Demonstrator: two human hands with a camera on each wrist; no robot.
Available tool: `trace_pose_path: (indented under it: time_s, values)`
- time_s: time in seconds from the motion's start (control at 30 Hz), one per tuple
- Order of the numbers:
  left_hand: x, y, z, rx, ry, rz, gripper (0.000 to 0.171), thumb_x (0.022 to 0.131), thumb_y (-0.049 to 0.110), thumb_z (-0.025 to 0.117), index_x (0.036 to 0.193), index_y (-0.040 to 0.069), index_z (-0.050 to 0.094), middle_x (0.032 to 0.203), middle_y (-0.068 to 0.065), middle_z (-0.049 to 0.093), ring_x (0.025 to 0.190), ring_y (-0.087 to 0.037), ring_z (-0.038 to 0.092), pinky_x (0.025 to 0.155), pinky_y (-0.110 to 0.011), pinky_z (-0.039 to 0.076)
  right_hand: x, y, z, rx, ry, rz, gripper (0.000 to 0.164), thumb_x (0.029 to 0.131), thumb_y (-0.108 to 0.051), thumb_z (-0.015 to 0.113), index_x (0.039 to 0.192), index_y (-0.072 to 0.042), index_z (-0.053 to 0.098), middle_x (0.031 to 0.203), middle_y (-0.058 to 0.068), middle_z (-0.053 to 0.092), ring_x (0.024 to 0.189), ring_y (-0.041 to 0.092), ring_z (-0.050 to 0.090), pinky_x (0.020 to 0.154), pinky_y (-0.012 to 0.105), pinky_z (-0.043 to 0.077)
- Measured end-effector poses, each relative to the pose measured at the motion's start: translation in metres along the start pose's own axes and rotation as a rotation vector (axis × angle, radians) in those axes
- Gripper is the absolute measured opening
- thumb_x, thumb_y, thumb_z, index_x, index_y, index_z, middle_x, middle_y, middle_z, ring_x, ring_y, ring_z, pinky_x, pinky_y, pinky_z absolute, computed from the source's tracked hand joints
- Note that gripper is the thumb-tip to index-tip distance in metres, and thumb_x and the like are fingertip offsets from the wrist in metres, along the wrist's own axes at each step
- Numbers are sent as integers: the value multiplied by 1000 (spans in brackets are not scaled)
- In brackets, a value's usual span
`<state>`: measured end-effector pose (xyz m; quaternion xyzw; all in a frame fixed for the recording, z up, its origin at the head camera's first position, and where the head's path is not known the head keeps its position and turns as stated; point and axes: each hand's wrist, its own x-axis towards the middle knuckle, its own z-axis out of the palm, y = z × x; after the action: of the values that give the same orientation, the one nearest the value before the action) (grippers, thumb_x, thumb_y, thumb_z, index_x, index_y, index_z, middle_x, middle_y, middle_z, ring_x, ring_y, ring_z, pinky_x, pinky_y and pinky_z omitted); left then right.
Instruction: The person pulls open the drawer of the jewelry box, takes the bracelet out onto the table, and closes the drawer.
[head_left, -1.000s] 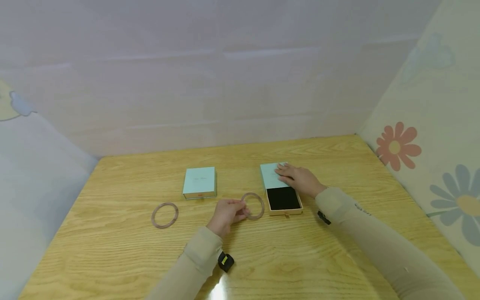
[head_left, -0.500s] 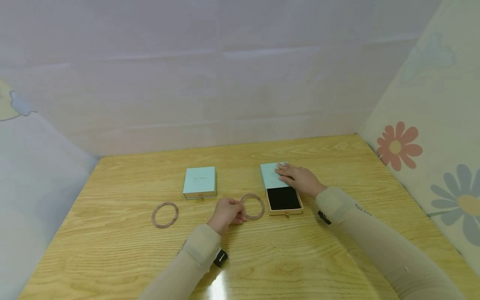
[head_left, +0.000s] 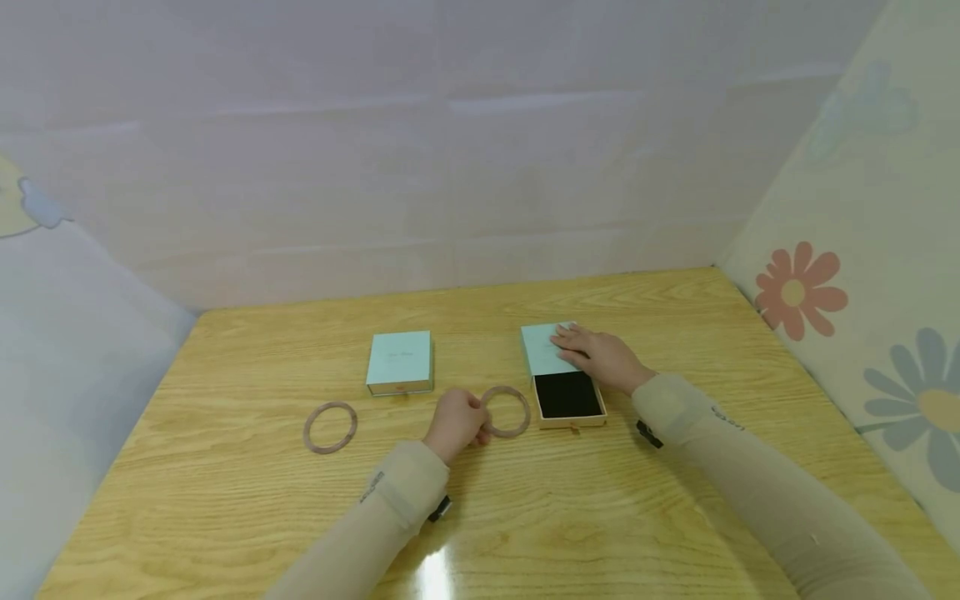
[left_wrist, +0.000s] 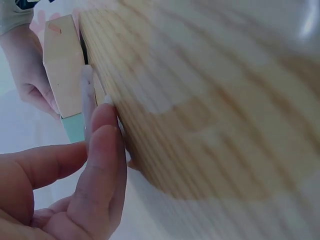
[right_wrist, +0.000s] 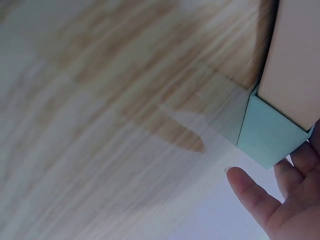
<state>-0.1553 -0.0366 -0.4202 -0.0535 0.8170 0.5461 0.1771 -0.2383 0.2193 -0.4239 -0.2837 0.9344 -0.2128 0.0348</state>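
My left hand (head_left: pixel 457 423) pinches the left edge of a pale mauve bangle (head_left: pixel 527 412) between thumb and fingers; in the left wrist view, the bangle (left_wrist: pixel 88 95) appears edge-on near the wooden tabletop. Just right of it is a mint-green box (head_left: pixel 540 348) with its drawer (head_left: pixel 572 422) pulled out toward me, showing a black lining. On the box's top rests my right hand (head_left: pixel 603 360), fingers laid across the cover. The right wrist view shows the thumb (right_wrist: pixel 250 192) apart from the box's side (right_wrist: pixel 270 130).
A second mint-green box (head_left: pixel 400 358), its drawer in, stands to the left on the wooden table (head_left: pixel 225 500). In front and left of it lies another mauve bangle (head_left: pixel 307 431). A pale wall (head_left: pixel 450 192) runs behind; a flower-patterned one (head_left: pixel 862 275) stands right.
My left hand and wrist have turned slightly, with the fingers now more hidden in the head view. The bangle stays almost in place beside the drawer. My right hand has not moved.
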Motion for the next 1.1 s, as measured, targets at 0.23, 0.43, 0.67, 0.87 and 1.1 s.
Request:
trace_pose_path:
  time_s: [0.23,0.43,0.67,0.87,1.1]
  values:
    - [1,0,1,55,12,8,10,92,-6,56,97,-14,60,72,-17,66,57,-21,65,58,-30,57,0,-2,-1,7,-1,3,42,101,-15,53,138,4,49,145,21,42,136,40,35,107,56,32]
    - [1,3,1,159,11,-9,6,88,-8,56,91,-9,61,71,-15,64,53,-18,62,50,-23,51,1,-2,0,5,11,-7,42,100,-15,53,137,4,50,144,22,43,135,41,35,107,56,33]
    - [3,6,2,252,3,-7,8,89,-7,58,94,-12,62,66,-13,62,50,-19,62,44,-19,45,0,-1,0,6,7,-5,42,101,-15,53,138,4,50,145,21,42,136,40,35,107,56,32]
    - [7,5,3,277,5,-7,10,89,-7,58,95,-14,62,64,-13,61,48,-18,62,41,-18,44,0,1,1,6,10,-5,41,100,-14,53,137,4,50,144,22,43,135,40,35,107,56,33]
    - [8,6,5,293,18,-19,9,89,-6,59,94,-13,62,59,-14,61,44,-17,58,37,-17,39,0,2,2,1,15,-9,41,100,-15,53,137,4,51,144,21,43,135,40,36,107,56,33]
